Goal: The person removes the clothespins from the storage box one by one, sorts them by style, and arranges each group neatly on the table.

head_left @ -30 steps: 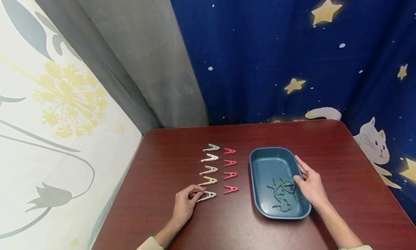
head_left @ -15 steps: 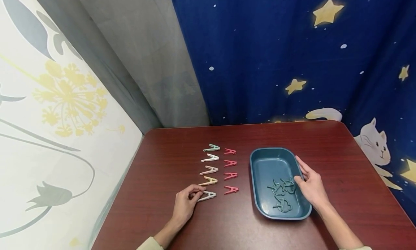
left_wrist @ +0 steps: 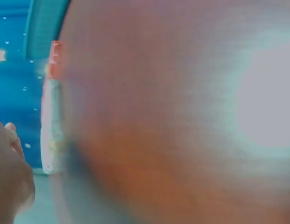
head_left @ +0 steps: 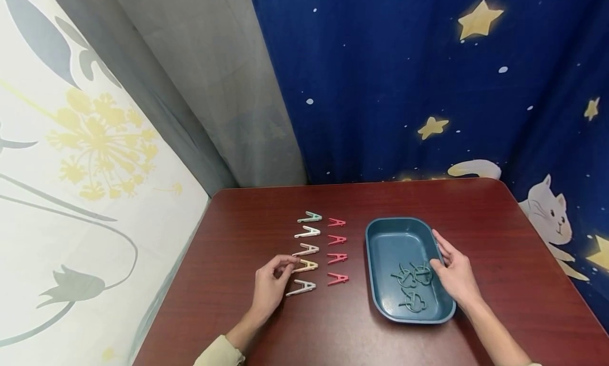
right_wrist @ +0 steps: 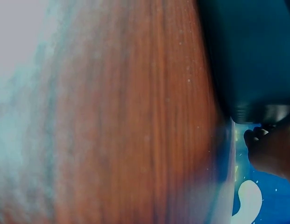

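Observation:
My left hand [head_left: 271,285] is at the left end of a yellow clothespin [head_left: 308,266], thumb and index finger pinching that end. Below it lies a pale grey clothespin [head_left: 302,287]; above it are a beige one [head_left: 307,249], a white one [head_left: 308,231] and a mint green one [head_left: 311,217]. My right hand [head_left: 455,273] grips the right rim of a blue tray [head_left: 372,271], thumb over the inner side. Inside the tray lie three dark green looped wire-like pieces [head_left: 413,302]. In the left wrist view the hand [left_wrist: 13,172] shows only at the edge, its fingertips hidden.
A column of several red clothespins, the nearest red clothespin [head_left: 338,278] among them, lies between the left column and the tray. All rest on a brown wooden table [head_left: 247,223]. A blue starry curtain [head_left: 380,91] hangs behind it, with a patterned wall [head_left: 71,223] at left.
My left hand has left the pale grey clothespin and moved up to the yellow one. The grey clothespin lies slightly further left. My right hand stays on the tray.

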Motion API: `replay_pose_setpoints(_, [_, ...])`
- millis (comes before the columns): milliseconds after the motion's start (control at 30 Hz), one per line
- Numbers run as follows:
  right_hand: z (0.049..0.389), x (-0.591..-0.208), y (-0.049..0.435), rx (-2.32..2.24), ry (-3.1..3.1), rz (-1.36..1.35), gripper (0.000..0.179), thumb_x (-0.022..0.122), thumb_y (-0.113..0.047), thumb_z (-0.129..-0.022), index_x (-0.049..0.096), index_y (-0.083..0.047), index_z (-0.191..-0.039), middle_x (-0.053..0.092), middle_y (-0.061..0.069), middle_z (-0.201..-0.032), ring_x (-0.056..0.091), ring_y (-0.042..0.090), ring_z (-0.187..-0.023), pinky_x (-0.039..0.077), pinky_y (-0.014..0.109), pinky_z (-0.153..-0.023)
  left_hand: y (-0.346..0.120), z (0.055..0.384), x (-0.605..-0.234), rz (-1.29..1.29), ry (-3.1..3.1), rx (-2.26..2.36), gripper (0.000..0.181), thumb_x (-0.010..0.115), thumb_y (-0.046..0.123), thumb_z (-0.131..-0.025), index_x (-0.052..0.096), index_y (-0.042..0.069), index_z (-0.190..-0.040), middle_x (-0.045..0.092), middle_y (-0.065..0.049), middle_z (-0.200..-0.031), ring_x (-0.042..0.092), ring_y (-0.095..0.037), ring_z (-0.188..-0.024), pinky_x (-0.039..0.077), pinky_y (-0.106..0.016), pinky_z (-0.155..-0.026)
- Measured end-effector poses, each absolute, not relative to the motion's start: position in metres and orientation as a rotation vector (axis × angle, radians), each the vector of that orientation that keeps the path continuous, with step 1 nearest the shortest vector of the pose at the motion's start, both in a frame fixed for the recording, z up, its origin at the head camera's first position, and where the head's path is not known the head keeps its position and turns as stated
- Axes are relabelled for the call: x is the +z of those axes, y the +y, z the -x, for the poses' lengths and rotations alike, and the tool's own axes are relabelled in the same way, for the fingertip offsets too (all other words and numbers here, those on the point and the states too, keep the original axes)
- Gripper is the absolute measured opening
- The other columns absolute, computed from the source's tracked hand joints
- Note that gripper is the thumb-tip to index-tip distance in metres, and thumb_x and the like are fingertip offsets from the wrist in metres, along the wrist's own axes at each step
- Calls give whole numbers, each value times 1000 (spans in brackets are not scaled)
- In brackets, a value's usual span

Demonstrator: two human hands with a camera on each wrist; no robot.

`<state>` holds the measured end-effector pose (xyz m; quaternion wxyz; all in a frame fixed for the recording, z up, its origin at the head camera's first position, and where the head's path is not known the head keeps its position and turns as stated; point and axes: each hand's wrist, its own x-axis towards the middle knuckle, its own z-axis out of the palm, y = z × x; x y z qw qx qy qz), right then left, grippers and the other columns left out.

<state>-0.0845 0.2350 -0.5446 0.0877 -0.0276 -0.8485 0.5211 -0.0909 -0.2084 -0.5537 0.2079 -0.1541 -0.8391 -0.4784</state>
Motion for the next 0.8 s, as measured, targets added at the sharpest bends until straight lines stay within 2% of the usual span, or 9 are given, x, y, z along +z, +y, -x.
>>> replay_pose_setpoints(200, [83, -544, 234, 1558, -2526, 88, 74, 63, 8, -96, 41, -10, -164, 51, 27, -150, 57, 32, -128, 45, 7, -76, -177, 114, -527, 529, -2282, -1440, 21, 73, -4, -98, 78, 11, -112, 80, -6, -108, 77, -34, -84, 60, -29, -68])
replay_pose_setpoints(400, [83, -544, 235, 1580, -2521, 81, 74, 63, 8, -97, 40, -10, -164, 50, 28, -151, 56, 37, -129, 45, 7, -75, -126, 136, -502, 701, -2236, -1461, 30, 75, 1, -99, 76, 12, -127, 78, -5, -119, 78, -22, -96, 63, -37, -77])
replay_pose_setpoints(567, [84, -546, 236, 1582, -2514, 74, 74, 64, 9, -96, 40, -10, -164, 51, 28, -150, 56, 37, -129, 45, 9, -73, -79, 149, -489, 809, -2254, -1466, 40, 77, 7, -99, 70, 7, -138, 74, -10, -130, 75, -18, -107, 63, -40, -82])
replay_pose_setpoints(667, [84, -546, 236, 1577, -2513, 72, 74, 64, 9, -96, 41, -10, -164, 52, 28, -150, 56, 37, -128, 45, 9, -73, -53, 154, -489, 821, -2305, -1421, 47, 79, 15, -98, 67, 11, -143, 72, -10, -134, 73, -15, -112, 61, -37, -89])
replay_pose_setpoints(700, [84, -546, 236, 1576, -2512, 72, 74, 64, 9, -96, 41, -10, -164, 52, 28, -150, 56, 37, -128, 45, 9, -73, -45, 154, -490, 824, -2322, -1413, 49, 81, 17, -97, 66, 12, -144, 73, -10, -133, 74, -16, -112, 61, -35, -88])
replay_pose_setpoints(800, [85, -546, 236, 1579, -2514, 70, 74, 64, 9, -96, 40, -9, -164, 51, 28, -150, 56, 38, -129, 44, 10, -72, -22, 153, -492, 838, -2380, -1409, 57, 83, 20, -96, 63, 15, -148, 71, -7, -138, 73, -22, -116, 57, -27, -95])
